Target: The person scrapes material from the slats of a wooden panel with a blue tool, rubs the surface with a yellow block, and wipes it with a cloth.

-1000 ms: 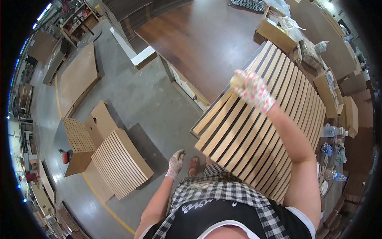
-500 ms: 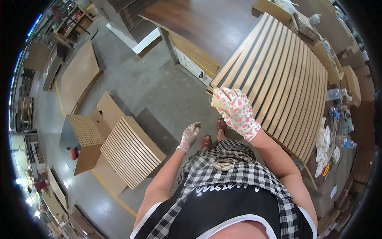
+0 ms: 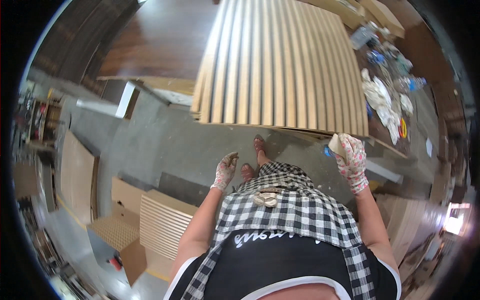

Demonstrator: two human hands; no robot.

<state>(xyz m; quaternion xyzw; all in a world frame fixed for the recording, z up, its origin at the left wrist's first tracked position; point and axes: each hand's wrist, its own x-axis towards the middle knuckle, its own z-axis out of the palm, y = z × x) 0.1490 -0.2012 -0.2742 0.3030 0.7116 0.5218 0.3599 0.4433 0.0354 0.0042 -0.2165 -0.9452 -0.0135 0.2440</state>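
In the head view, a slatted wood panel point(image 3: 285, 65) with dark grooves lies on a workbench in front of me. My right hand point(image 3: 353, 162), in a white glove with pink flowers, is closed on a small beige pad point(image 3: 337, 146). The pad is at the panel's near right corner; whether it touches the edge cannot be made out. My left hand point(image 3: 225, 171), in a matching glove soiled at the fingertips, hangs before my checked apron. Its fingers are loosely bent and hold nothing visible.
The dark brown tabletop point(image 3: 155, 45) extends left of the panel. Plastic bottles point(image 3: 411, 83), white rags point(image 3: 378, 95) and a yellow-orange tool point(image 3: 403, 128) lie to the right. On the floor at left are a smaller slatted panel point(image 3: 165, 220), an open cardboard box point(image 3: 131, 257) and a flat board point(image 3: 77, 175).
My right hand has gone from the panel's left corner to its near right corner with the pad. The view has turned, and the panel now lies straight ahead. My left hand stays low and empty.
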